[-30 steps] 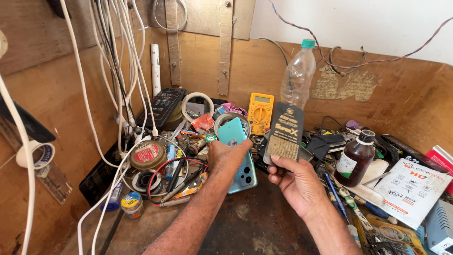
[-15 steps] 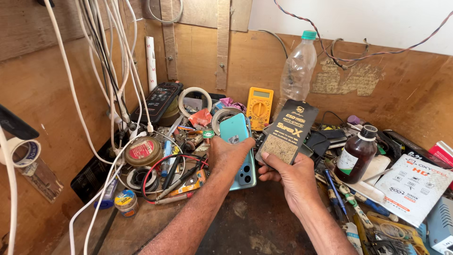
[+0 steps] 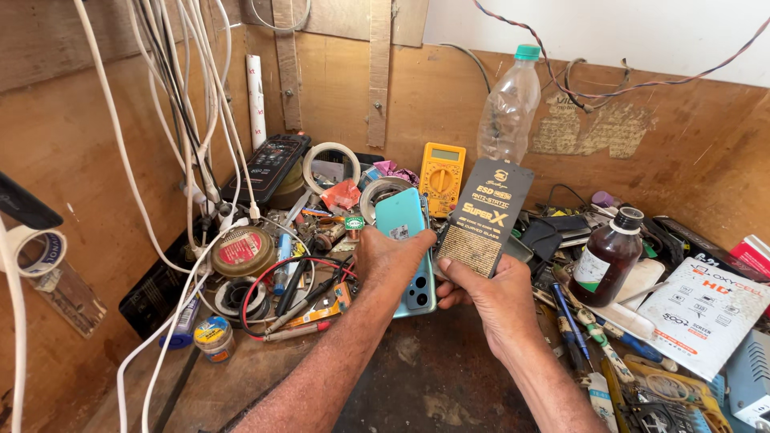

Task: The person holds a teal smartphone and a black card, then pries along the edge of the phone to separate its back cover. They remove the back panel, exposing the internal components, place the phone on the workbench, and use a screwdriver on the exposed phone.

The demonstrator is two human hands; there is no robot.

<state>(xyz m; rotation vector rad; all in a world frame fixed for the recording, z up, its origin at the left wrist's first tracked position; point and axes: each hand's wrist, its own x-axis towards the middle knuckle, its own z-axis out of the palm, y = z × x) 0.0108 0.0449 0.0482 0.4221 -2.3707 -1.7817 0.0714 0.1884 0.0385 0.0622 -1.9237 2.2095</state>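
The left hand (image 3: 391, 261) holds a thin teal smartphone (image 3: 407, 244) with its back side up, above the dark, stained wooden counter (image 3: 425, 385). The fingers of this hand are closed around the phone, with the thumb lying over its back, so the lower part is covered while the top end stands free toward the wall. Just beside it, the right hand (image 3: 489, 301) holds a flat black cardboard packet with gold lettering (image 3: 484, 216). Its fingers are pinched on the lower edge of the packet, and the packet stands upright, a little tilted to the right, its lower corner close to the phone.

The phone looks stiff and smooth, probably slippery, and its glass parts can break, so I judge it is best taken by the two long edges with the palm under it. The packet seems very light and rather stiff, but it can bend or crack if it is squeezed in the middle; a hold at the edge, as here, is the safe one.

Behind the hands stand a yellow multimeter (image 3: 442, 178) and a clear empty plastic bottle with a green cap (image 3: 509, 108). At the right stands a brown glass bottle with a black cap (image 3: 607, 258). At the left lies a round tin with a red label (image 3: 241, 251) among white cables (image 3: 188, 96).
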